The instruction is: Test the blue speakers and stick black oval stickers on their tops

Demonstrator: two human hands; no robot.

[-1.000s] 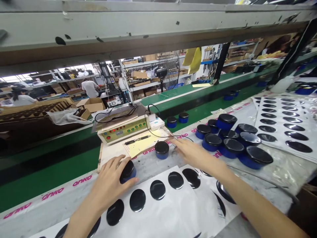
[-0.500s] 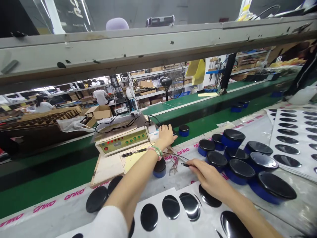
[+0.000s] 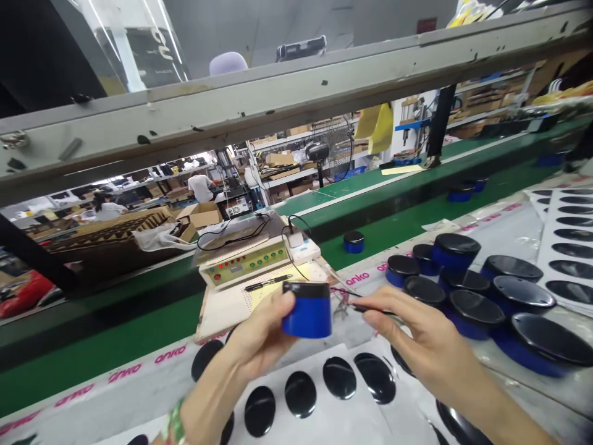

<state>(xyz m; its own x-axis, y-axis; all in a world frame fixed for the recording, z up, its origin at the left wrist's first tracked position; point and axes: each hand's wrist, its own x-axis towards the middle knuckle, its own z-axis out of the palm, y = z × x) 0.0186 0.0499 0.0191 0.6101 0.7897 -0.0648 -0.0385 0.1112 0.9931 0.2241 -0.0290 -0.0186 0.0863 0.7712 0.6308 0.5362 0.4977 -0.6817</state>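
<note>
My left hand (image 3: 252, 349) is closed around a round blue case with a black top (image 3: 307, 316), raised above the bench and tilted with its side toward me. In my right hand (image 3: 412, 327), thumb and fingers pinch a thin black cable by its small plug end (image 3: 360, 308). The plug points left at the blue case, with a gap between them. Several similar blue cases (image 3: 475, 309) with glossy black tops stand in a cluster right of my right hand. Below both hands lie white sheets (image 3: 324, 408) bearing glossy black oval stickers.
A beige box with lit buttons (image 3: 243, 266) stands on a board at the back left, with a pen (image 3: 269, 283) in front. Behind runs a green conveyor belt (image 3: 393, 232), carrying a blue case (image 3: 353, 242). A shelf beam (image 3: 287, 99) crosses overhead. Two people sit far off.
My left hand has come back from the belt's edge toward me and now grips a blue case. My right hand keeps the cable. The view has shifted left.
</note>
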